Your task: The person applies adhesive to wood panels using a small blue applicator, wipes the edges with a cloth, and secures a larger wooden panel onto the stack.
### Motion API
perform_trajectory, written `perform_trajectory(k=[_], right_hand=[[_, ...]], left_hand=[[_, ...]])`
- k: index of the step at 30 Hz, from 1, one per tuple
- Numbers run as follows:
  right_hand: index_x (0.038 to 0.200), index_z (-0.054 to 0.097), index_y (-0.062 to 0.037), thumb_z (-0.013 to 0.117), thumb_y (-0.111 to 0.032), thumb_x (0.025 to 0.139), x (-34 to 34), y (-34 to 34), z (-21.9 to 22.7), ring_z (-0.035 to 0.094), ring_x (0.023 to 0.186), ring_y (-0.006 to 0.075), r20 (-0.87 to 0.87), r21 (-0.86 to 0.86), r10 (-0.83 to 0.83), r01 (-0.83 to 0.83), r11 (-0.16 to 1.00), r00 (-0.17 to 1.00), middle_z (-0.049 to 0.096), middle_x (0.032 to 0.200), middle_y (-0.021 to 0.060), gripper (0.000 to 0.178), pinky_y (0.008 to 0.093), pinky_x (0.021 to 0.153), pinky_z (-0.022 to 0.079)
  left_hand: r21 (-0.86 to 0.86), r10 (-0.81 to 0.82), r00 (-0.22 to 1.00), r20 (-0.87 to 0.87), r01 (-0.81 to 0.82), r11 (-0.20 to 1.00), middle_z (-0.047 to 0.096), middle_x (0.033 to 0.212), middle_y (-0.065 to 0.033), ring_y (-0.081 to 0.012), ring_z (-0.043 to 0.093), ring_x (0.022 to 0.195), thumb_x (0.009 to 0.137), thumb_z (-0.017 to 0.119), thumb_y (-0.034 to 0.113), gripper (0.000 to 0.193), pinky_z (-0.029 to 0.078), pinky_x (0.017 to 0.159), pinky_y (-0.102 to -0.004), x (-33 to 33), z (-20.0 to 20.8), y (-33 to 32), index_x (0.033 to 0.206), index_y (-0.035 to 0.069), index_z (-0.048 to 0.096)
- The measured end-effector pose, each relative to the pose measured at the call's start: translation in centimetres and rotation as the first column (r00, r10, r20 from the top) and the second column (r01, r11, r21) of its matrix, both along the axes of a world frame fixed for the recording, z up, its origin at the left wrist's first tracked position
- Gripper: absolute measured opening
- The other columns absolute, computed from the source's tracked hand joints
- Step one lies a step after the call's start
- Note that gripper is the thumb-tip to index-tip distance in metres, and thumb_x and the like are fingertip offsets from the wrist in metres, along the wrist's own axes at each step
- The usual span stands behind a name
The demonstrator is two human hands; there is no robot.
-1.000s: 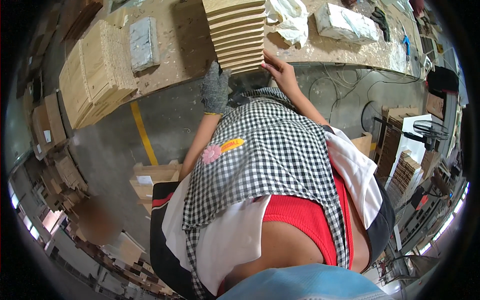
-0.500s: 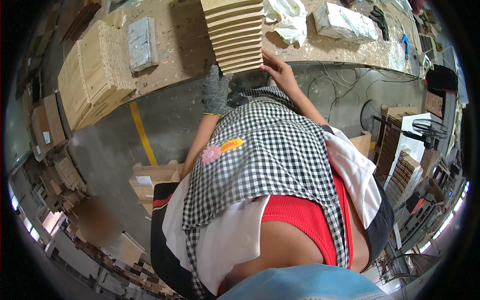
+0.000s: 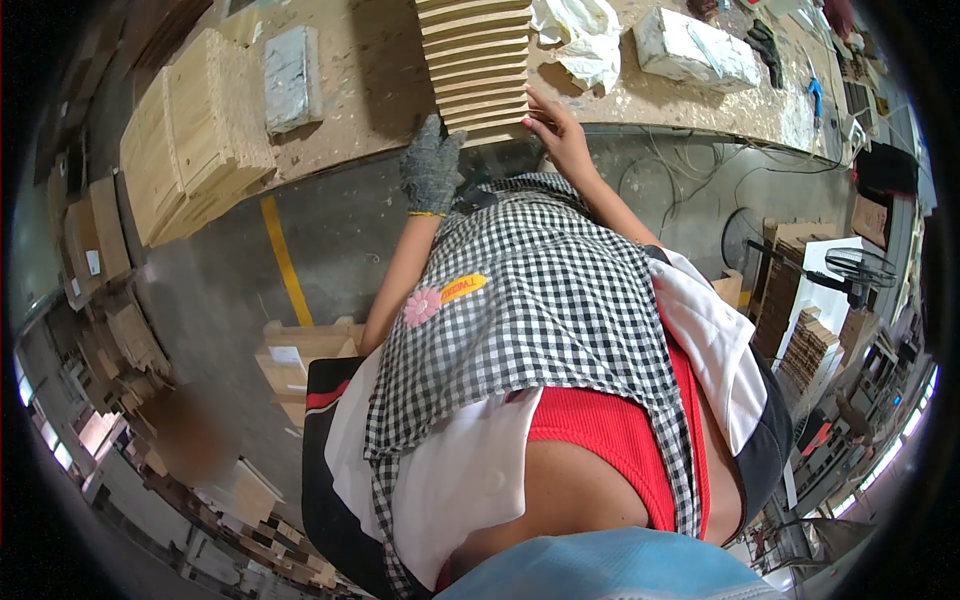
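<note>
A tall stack of pale wooden boards (image 3: 480, 62) stands at the near edge of the workbench, its layered edges facing me. My left hand (image 3: 432, 168), in a grey knitted glove, is at the stack's near left corner, thumb side against the lowest boards and fingers along their side. On the near right corner, my bare right hand (image 3: 562, 138) grips the edges of the boards, with thumb and fingertips pressed on the side. Fingers under or behind the boards are hidden.
The workbench (image 3: 350, 120) also bears another wooden board stack (image 3: 195, 140) at left, a wrapped white block (image 3: 292, 80), crumpled white plastic (image 3: 585, 40), a larger wrapped block (image 3: 695, 50), a dark glove (image 3: 765, 52) and a blue-handled tool (image 3: 815, 100). Cables (image 3: 690, 165) hang at right, near a fan (image 3: 860, 262).
My left hand has turned and shifted slightly at the corner, showing more of the glove. My right hand stays at the right edge. The view has shifted a little.
</note>
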State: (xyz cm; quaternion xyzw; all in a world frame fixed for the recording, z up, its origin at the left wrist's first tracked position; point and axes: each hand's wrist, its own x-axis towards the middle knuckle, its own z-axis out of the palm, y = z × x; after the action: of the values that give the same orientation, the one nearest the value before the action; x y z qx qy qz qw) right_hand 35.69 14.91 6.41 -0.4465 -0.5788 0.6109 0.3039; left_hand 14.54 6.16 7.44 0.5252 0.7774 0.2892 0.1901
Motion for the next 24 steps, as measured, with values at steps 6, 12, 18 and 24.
perform_trajectory(k=[6, 12, 18, 24], right_hand=[[0.139, 0.053, -0.0055, 0.062, 0.002, 0.092, 1.1, -0.4, -3.2, 0.062, 0.115, 0.0178, -0.192, -0.085, -0.031, 0.015, 0.996, 0.981, 0.059, 0.134, 0.0132, 0.048, 0.0291, 0.094, 0.051], [0.136, 0.054, -0.0046, 0.061, 0.003, 0.091, 0.5, -1.1, -2.9, 0.061, 0.119, 0.0222, 0.072, 0.182, 0.058, -0.070, 0.981, 0.996, 0.053, 0.143, 0.0113, 0.046, 0.0300, 0.096, 0.050], [0.139, 0.051, -0.0070, 0.062, 0.000, 0.091, 0.2, -1.6, -1.4, 0.056, 0.125, 0.0295, 0.190, 0.244, 0.084, -0.130, 0.961, 0.978, 0.047, 0.148, 0.0109, 0.050, 0.0343, 0.097, 0.050], [0.140, 0.050, -0.0057, 0.061, 0.000, 0.091, 0.2, -1.6, -1.0, 0.048, 0.132, 0.0319, 0.293, 0.377, 0.106, -0.217, 0.900, 0.950, 0.041, 0.152, 0.0093, 0.051, 0.0355, 0.102, 0.046]], left_hand=[[-0.085, 0.111, 0.955, 0.276, -0.091, 0.992, 0.064, 0.120, -0.0224, -0.0187, 0.065, 0.069, 0.093, 0.067, 0.025, 0.060, 0.053, 0.052, -0.0309, 1.1, 0.8, -0.7, 0.141, -0.003, 0.046], [-0.081, 0.138, 0.921, 0.363, -0.116, 0.990, 0.063, 0.125, -0.0185, -0.0153, 0.063, 0.063, 0.093, 0.067, 0.023, 0.059, 0.052, 0.050, -0.0300, 0.8, -0.2, -1.1, 0.142, -0.002, 0.045], [-0.059, 0.175, 0.888, 0.424, -0.166, 0.984, 0.065, 0.123, -0.0165, -0.0136, 0.063, 0.066, 0.093, 0.066, 0.021, 0.055, 0.052, 0.051, -0.0284, 0.8, -0.1, -1.6, 0.140, -0.002, 0.048], [-0.090, 0.181, 0.879, 0.442, -0.157, 0.984, 0.063, 0.125, -0.0160, -0.0167, 0.059, 0.098, 0.094, 0.065, 0.018, 0.050, 0.046, 0.080, -0.0307, 0.2, 0.7, -2.0, 0.136, -0.006, 0.051]])
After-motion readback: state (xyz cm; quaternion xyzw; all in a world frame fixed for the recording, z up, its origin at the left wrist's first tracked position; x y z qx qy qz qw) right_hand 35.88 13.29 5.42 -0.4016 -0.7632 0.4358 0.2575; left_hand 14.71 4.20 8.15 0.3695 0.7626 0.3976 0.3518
